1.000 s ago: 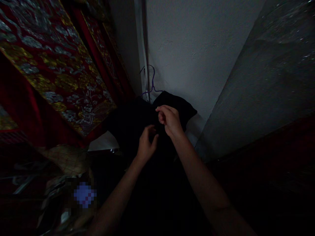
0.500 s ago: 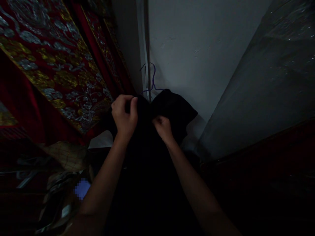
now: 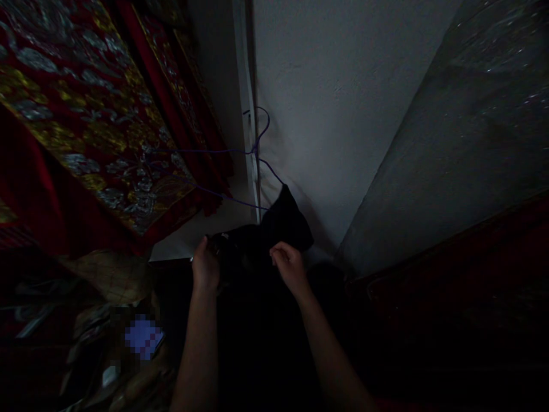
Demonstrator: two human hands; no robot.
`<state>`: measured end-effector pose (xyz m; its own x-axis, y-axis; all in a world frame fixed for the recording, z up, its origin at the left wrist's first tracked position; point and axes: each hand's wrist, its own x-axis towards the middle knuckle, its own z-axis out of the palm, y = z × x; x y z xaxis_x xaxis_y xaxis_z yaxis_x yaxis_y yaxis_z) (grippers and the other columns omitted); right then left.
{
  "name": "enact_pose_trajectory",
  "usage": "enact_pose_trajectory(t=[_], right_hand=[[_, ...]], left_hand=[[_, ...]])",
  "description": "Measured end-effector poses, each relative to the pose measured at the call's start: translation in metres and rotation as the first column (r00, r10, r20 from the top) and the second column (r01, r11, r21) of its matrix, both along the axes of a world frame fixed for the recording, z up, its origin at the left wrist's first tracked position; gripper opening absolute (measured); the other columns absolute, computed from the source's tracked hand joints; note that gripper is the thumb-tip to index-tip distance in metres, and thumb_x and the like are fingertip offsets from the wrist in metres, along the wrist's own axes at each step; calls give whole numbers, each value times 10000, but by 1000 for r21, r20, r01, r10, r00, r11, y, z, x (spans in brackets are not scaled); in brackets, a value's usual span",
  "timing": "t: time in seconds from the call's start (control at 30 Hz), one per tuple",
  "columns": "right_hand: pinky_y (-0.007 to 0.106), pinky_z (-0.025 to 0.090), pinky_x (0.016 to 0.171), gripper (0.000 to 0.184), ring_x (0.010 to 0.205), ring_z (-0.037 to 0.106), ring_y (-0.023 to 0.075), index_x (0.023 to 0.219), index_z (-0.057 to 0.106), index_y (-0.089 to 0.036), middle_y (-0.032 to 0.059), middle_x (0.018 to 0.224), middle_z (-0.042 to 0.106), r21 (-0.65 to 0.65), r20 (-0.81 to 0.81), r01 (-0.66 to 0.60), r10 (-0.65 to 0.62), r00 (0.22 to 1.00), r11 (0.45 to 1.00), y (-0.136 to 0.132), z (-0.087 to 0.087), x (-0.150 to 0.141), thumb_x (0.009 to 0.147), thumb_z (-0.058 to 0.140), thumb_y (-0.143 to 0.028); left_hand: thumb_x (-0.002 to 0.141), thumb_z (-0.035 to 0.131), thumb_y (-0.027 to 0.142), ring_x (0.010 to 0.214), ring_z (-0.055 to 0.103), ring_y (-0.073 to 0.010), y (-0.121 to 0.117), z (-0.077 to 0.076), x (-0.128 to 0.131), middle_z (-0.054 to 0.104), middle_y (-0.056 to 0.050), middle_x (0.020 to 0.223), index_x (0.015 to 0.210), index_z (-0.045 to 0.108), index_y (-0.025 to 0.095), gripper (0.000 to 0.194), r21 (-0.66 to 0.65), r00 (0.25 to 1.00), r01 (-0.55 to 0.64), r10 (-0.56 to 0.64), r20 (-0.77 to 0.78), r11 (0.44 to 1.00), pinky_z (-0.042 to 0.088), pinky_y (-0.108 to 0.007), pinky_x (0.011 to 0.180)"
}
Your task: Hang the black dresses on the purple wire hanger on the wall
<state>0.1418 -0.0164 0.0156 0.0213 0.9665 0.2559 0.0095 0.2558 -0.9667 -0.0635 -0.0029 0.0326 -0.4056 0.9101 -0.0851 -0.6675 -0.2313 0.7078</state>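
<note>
A dark purple wire hanger hangs by its hook at the wall corner, tilted, its left arm bare. A black garment still covers the hanger's right end and sags down between my forearms, so dark that its cut is hard to make out. At the garment's left upper part, my left hand is closed on the cloth. My right hand is closed too, fingers curled on the cloth below the hanger's right end.
Red cloth with gold and silver embroidery hangs on the left. A grey-white wall stands ahead, with a thin pale strip down its corner. Lower left are a blurred blue-lit thing and dim clutter.
Both hands have moved down, pulling the black garment off the hanger's left arm. The hanger has tilted and its left part now shows bare.
</note>
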Motion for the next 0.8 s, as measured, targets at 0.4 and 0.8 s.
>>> enact_pose_trajectory(t=[0.4, 0.8], right_hand=[[355, 487, 929, 250, 971, 656, 213, 1037, 676, -217, 46, 1007, 713, 175, 128, -187, 166, 978, 967, 2, 19, -23, 873, 489, -241], [278, 471, 761, 311, 848, 624, 188, 969, 719, -211, 16, 874, 701, 318, 104, -55, 22, 994, 947, 75, 117, 42, 728, 522, -215]], left_hand=[[883, 667, 444, 922, 613, -180, -29, 40, 57, 654, -36, 918, 902, 698, 197, 250, 283, 604, 91, 173, -778, 955, 470, -273, 869], [640, 862, 227, 835, 707, -293, -15, 6, -8, 763, -51, 853, 787, 758, 258, 182, -326, 198, 627, -550, -811, 707, 532, -336, 755]])
